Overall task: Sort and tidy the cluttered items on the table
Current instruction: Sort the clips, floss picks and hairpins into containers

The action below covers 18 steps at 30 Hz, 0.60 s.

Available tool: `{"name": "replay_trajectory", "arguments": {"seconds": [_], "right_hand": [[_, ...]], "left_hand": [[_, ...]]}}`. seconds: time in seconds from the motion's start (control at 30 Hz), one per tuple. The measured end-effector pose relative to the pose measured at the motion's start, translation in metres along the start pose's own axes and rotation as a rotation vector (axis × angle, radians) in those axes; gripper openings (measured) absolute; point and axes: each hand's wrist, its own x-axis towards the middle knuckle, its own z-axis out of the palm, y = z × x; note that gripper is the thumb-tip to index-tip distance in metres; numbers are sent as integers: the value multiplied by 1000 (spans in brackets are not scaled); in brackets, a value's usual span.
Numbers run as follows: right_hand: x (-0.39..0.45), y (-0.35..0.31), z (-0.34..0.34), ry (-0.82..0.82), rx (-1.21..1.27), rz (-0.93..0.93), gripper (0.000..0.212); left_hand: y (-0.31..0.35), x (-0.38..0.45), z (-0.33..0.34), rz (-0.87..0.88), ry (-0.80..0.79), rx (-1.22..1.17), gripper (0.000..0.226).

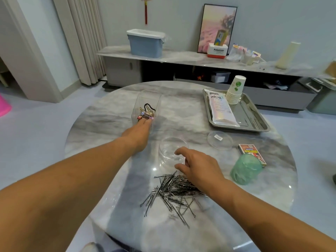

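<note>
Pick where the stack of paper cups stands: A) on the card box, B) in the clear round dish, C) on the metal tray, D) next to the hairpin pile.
C. The stack of paper cups stands at the far end of the metal tray, beside the long packet, away from the hairpin pile.

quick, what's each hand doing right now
Left hand: fingers in the clear box; grip cannot be told.
Right hand: open, beside the clear round container, holding nothing.
</note>
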Motion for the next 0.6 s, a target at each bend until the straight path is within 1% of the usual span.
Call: {"name": "replay_trajectory", "arguments": {"seconds": [0.07,0.2,0.27,0.37,0.47,0.6], "right_hand": [[6,4,1,5,-21,25,32],[14,8,2,4,-38,86,29],[14,9,-1,3,-46,99,30],[11,11,-7,5,-65,123,29],[4,12,-12,0,-74,145,27],[-7,13,-16,-18,-93,155,28]], "left_hand": [[-3,3,0,7,16,9,68],[-5,-4,3,39,123,-15,48],[-3,-17,4,61,157,-2,33],[4,-43,1,87,169,50,19],[11,-67,-3,123,138,104,22],[19,-93,-4,161,91,76,28]]}}
